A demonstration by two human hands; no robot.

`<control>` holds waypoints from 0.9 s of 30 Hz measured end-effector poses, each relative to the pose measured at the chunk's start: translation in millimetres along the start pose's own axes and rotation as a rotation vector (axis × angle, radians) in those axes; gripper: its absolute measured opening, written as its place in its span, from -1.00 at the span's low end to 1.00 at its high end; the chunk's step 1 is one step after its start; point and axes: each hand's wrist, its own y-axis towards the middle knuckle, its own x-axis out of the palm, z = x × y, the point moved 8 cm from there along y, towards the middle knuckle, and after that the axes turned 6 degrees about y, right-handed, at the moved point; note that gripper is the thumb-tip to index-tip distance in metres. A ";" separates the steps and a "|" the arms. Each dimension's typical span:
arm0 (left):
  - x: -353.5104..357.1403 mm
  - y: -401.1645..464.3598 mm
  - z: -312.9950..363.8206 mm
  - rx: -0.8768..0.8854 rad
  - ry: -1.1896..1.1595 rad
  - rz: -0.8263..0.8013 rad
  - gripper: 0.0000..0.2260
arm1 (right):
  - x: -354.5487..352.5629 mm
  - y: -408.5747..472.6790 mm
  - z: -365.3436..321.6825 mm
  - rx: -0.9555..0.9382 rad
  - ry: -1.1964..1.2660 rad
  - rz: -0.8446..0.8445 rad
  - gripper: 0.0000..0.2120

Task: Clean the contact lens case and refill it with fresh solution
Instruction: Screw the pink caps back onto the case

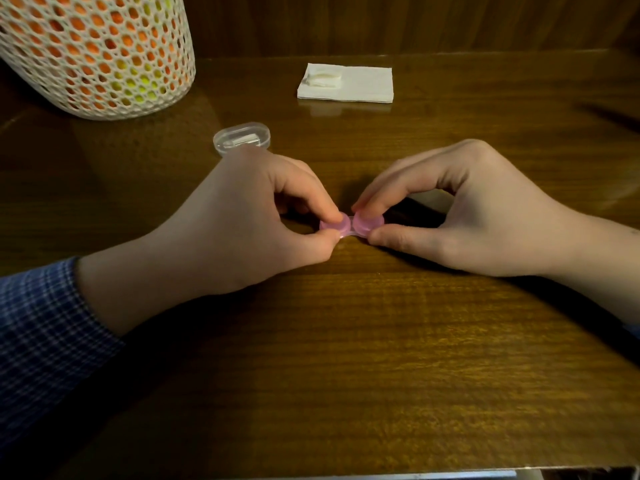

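Observation:
A small pink contact lens case with two round caps lies flat on the wooden table, at its middle. My left hand pinches the left cap between thumb and forefinger. My right hand pinches the right cap the same way. Both caps sit on the case. No solution bottle is in view.
A folded white tissue with small white pads on it lies at the back. A clear plastic oval box sits just behind my left hand. A white mesh container with orange and yellow contents stands at the back left.

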 end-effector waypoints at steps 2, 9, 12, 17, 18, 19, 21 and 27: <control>0.1 0.0 0.3 0.002 -0.001 0.000 -0.85 | -0.3 0.4 -1.2 0.006 -0.002 0.002 -0.81; 0.7 -0.4 2.6 0.002 0.005 -0.011 -0.85 | -0.1 0.9 -3.8 0.024 -0.007 0.041 -0.79; 1.2 -0.4 2.6 -0.008 0.002 -0.020 -0.85 | 0.1 0.7 -3.5 0.024 -0.011 0.051 -0.78; 1.4 -0.5 2.5 -0.021 0.005 -0.024 -0.85 | -0.7 0.5 -3.4 0.032 -0.021 0.073 -0.77; 1.4 -0.5 2.6 -0.025 0.002 -0.026 -0.85 | -0.7 0.3 -3.4 0.037 -0.021 0.077 -0.77; 1.4 -0.5 2.7 -0.027 0.001 -0.026 -0.85 | -0.6 0.2 -3.5 0.041 -0.023 0.080 -0.76; 1.1 -0.5 3.0 -0.029 0.003 -0.023 -0.85 | -0.5 0.2 -3.6 0.050 -0.031 0.089 -0.76; 1.0 -0.5 3.6 -0.030 0.009 -0.023 -0.85 | -0.4 -0.9 -5.3 0.075 -0.062 0.115 -0.77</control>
